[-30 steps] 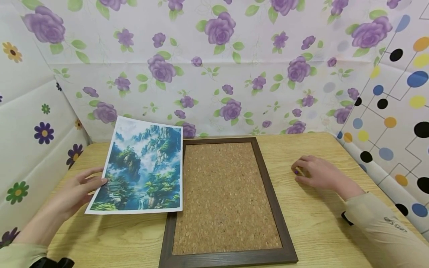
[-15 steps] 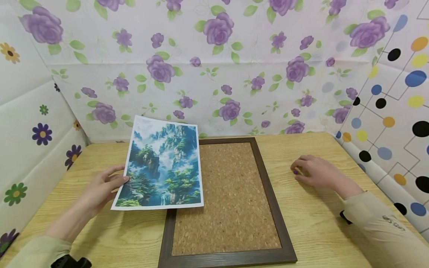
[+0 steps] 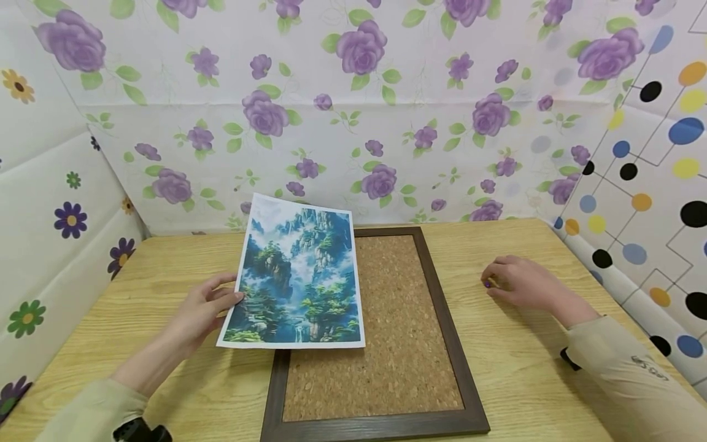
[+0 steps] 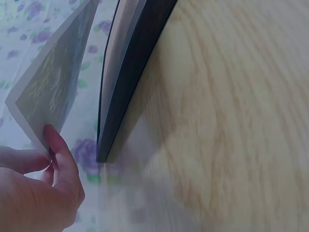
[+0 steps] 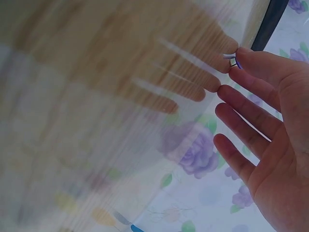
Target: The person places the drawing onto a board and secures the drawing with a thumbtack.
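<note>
My left hand (image 3: 201,310) pinches the left edge of a printed landscape picture (image 3: 301,276), thumb on the front face. Blue misty mountains and green trees fill the sheet inside a white border. Tilted, it overlaps the left part of a dark-framed corkboard (image 3: 409,368) in the head view; the left wrist view shows the sheet (image 4: 55,72) held apart from the board's edge (image 4: 128,82). To the right of the board, my right hand (image 3: 521,283) rests low at the table, thumb and forefinger pinching a small purple thumbtack (image 5: 237,63), mostly hidden by the fingertips.
The light wooden table (image 3: 530,380) extends on both sides of the board. A cloth with purple roses (image 3: 361,46) stands behind it. Flowered cloth (image 3: 33,202) closes off the left, dotted cloth (image 3: 663,202) the right.
My left hand has carried the picture rightward, from mostly beside the corkboard to over its left part. The right hand and the board have stayed in place.
</note>
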Demonstrator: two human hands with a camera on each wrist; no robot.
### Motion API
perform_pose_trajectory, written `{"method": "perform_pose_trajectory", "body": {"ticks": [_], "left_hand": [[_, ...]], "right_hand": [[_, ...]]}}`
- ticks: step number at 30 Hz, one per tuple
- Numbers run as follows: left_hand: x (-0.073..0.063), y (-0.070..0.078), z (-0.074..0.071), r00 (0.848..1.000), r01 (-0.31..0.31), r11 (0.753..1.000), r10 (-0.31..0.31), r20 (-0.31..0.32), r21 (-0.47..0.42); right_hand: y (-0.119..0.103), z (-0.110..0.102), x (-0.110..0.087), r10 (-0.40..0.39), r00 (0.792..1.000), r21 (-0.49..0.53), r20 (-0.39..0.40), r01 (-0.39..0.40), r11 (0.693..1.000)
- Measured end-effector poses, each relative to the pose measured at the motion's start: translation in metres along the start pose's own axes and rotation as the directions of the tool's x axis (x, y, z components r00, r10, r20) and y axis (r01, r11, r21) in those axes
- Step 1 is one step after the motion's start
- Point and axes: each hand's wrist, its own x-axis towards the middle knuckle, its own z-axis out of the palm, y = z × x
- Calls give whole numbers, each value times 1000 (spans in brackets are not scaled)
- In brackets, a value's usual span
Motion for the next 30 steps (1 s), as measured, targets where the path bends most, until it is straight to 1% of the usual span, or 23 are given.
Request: {"method": "perform_pose_trajectory", "body": {"ticks": [8,15,24,30], "left_hand": [[2,0,20,1000,28,999,-28,5,-25],[4,-2,37,999,31,999,-30,28,-36],[5,-4,59,998,16,999,-15,58,-28],[5,-3,68,998,9,999,-6,65,-43]], "right_hand": [[0,-2,0,2,1000,2,7,-2,1000],[0,-1,1,-1,1000,4,-2,1,1000],[0,-2,2,18,1000,9,16,-18,1000],[1,-2,1,13,1000,3,14,-13,1000]]}}
